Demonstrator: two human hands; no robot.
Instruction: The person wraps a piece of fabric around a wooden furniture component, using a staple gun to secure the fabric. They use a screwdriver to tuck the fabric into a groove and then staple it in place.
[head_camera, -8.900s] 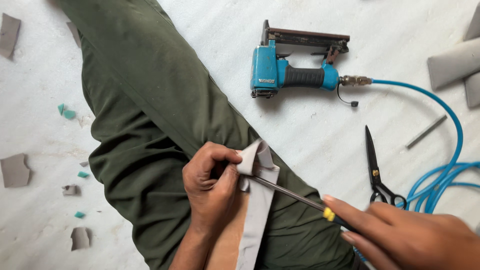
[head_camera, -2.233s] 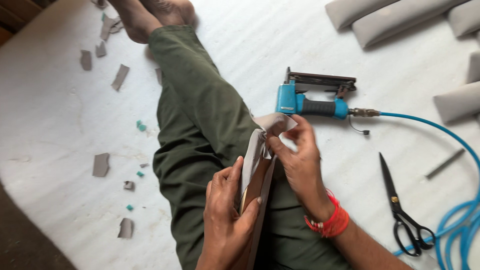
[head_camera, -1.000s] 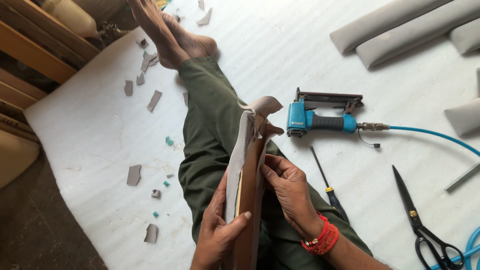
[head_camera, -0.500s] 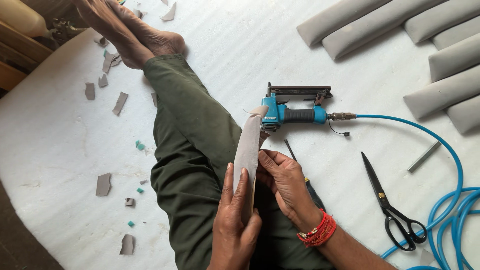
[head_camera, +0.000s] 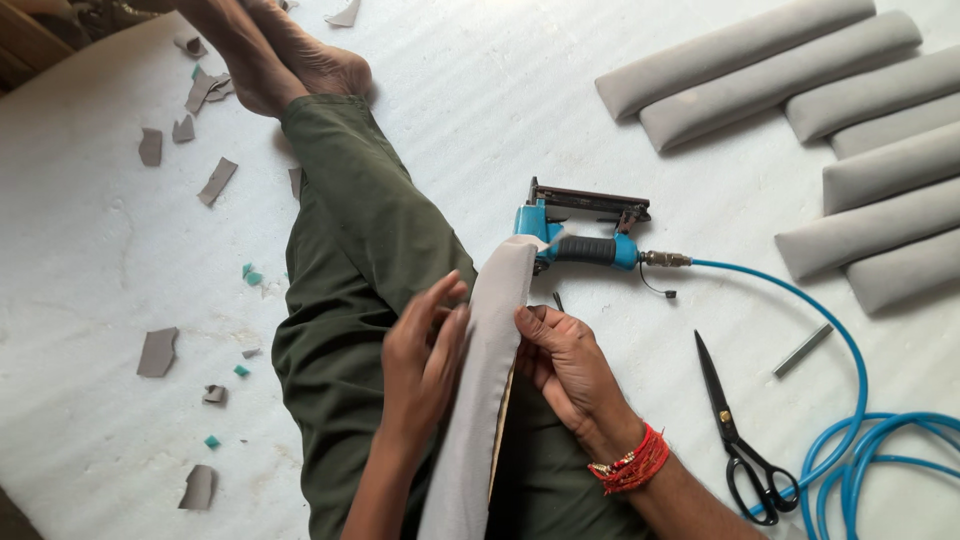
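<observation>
A long narrow panel wrapped in grey fabric (head_camera: 480, 390) rests on my lap, standing on its edge along my green trouser leg (head_camera: 360, 250). My left hand (head_camera: 420, 360) lies flat against its left face, fingers spread. From the other side my right hand (head_camera: 570, 370), with a red thread bracelet at the wrist, grips the panel's right edge. A blue pneumatic stapler (head_camera: 580, 235) lies on the white floor sheet just beyond the panel's far end, touching neither hand.
Black scissors (head_camera: 735, 430) lie to the right of my right arm, beside a coiled blue air hose (head_camera: 850, 400) and a small grey metal strip (head_camera: 802, 350). Several grey padded rolls (head_camera: 800, 90) are stacked at the upper right. Fabric scraps (head_camera: 160, 350) litter the left.
The panel's loose fabric flap is now smoothed flat. My left hand has shifted up the panel's face, and the view has swung to show more padded rolls.
</observation>
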